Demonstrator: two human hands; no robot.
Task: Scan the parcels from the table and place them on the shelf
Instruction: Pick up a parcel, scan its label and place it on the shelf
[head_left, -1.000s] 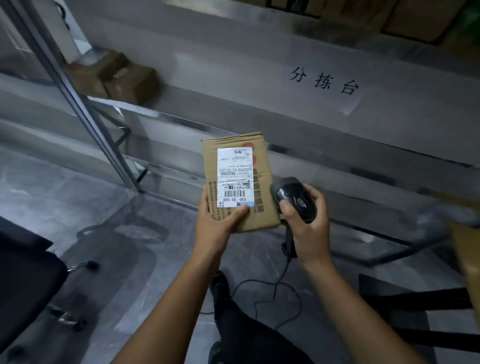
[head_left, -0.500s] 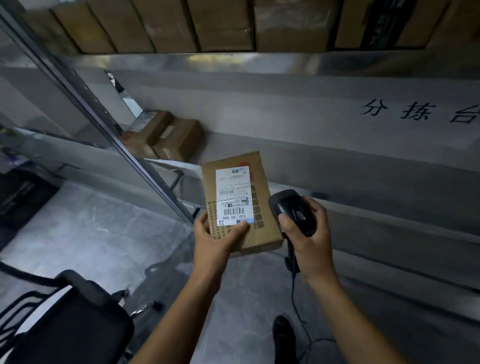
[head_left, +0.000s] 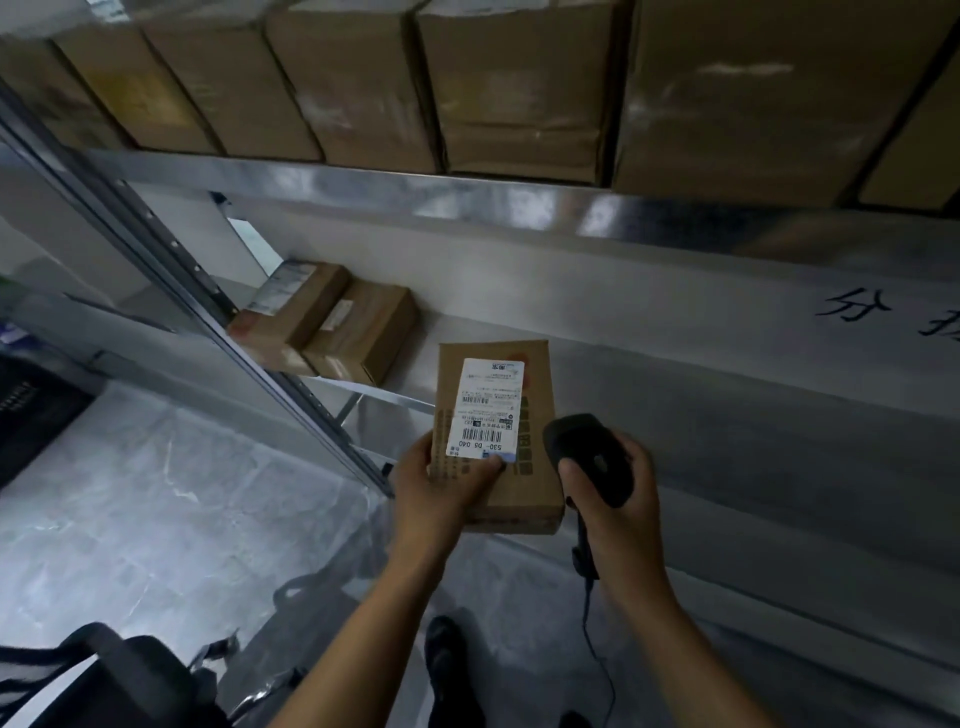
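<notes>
Cardboard parcel (head_left: 498, 436): brown flat box, held in the air in front of shelf (head_left: 467, 195), lower level; white label (head_left: 488, 402) w/ barcodes faces up; long side runs away from the person.
L hand (head_left: 434, 491): grips parcel's near-left corner; thumb lies on top, tip at label's near edge; other fingers go under the box, out of sight.
R hand (head_left: 621, 514): fingers (head_left: 571, 473) curled tight round black scanner (head_left: 592, 457), just rt of parcel.
Scanner: handheld, head beside parcel's rt edge; can't tell if touching. Handle points down, thin cable (head_left: 597, 654) hangs from it toward floor (head_left: 156, 519).
Shelf frame: metal rack, shiny front edge on upper level, slanted perforated upright (head_left: 208, 312) at left.
Upper level: row of big brown cartons (head_left: 519, 88), side by side.
Lower level: 2 small cardboard boxes (head_left: 332, 322) lying next to each other at left end, touching, well apart from held parcel.
Back panel: black characters (head_left: 883, 312) at rt, partly cut off by frame edge.
Floor: grey, glossy.
Btm left: black chair (head_left: 114, 680), partly in view.
Btm centre: dark shoe (head_left: 444, 654) btwn the forearms.
</notes>
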